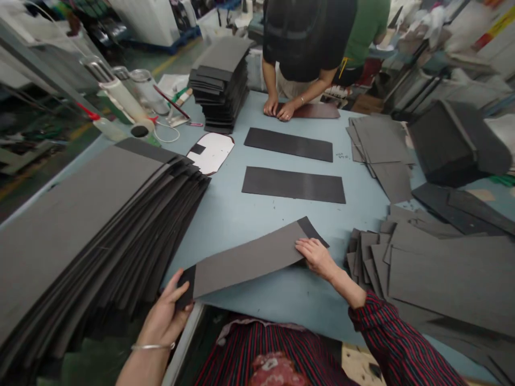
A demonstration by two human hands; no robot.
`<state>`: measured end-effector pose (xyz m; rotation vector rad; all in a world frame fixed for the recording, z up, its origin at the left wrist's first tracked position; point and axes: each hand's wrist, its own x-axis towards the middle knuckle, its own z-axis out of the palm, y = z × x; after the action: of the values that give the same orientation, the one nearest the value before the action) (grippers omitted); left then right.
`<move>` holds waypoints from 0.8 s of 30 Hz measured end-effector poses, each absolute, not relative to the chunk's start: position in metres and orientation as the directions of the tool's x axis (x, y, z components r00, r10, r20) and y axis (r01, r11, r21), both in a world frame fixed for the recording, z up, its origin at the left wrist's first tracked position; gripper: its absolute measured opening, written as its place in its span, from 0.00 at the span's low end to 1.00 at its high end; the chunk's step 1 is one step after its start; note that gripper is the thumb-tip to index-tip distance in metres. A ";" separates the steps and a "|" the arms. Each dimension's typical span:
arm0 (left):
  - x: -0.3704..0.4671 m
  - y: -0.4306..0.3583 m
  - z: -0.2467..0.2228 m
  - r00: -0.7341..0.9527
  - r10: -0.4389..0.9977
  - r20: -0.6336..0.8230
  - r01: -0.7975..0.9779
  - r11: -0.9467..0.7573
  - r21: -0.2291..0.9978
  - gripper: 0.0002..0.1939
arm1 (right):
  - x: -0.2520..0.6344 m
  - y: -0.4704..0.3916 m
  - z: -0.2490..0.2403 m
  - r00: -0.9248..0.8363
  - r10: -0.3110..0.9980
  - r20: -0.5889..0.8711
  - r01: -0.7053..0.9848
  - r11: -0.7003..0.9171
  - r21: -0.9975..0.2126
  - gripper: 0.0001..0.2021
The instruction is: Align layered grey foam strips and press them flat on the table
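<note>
A long grey strip (245, 257) with black ends slants across the near edge of the blue table. My left hand (169, 308) grips its left black end, thumb and fingers around it. At the other end, my right hand (316, 256) holds the strip near its black tip, fingers on the upper face. Beyond it lie two dark rectangular panels, a nearer one (293, 184) and a farther one (288, 144), both flat on the table.
A fanned stack of long strips (92, 198) fills the left side. Grey sheets (450, 268) pile up at right. Behind stand a tall stack (221, 80), bottles (120, 96) and a black bin (442, 142). Across the table, a co-worker's hands (284, 109) touch a dark red panel (316, 111).
</note>
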<state>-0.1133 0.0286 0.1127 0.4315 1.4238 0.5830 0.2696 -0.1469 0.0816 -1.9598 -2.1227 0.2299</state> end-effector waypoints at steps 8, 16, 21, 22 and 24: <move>-0.100 0.076 0.129 0.079 0.685 -0.725 -0.357 0.698 0.621 0.16 | 0.276 -0.123 0.180 0.076 0.973 -0.219 0.839 -0.182 -0.513 0.14; -0.093 0.087 0.090 0.095 0.618 -0.781 -0.271 0.771 0.577 0.16 | 0.273 -0.132 0.184 0.004 0.934 -0.357 0.583 -0.292 -0.758 0.21; -0.087 0.090 0.082 0.111 0.607 -0.787 -0.261 0.782 0.566 0.16 | 0.275 -0.134 0.172 -0.008 0.926 -0.377 0.556 -0.309 -0.771 0.24; -0.086 0.091 0.081 0.110 0.608 -0.786 -0.266 0.780 0.566 0.15 | 0.274 -0.134 0.170 -0.009 0.923 -0.384 0.553 -0.315 -0.771 0.24; -0.085 0.092 0.080 0.100 0.631 -0.769 -0.237 0.766 0.597 0.14 | 0.273 -0.135 0.166 -0.010 0.917 -0.398 0.547 -0.328 -0.770 0.23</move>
<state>-0.0847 0.0920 0.0799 0.3625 1.3243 0.6623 0.2735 -0.1348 0.1664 -1.8815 -1.5164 1.2794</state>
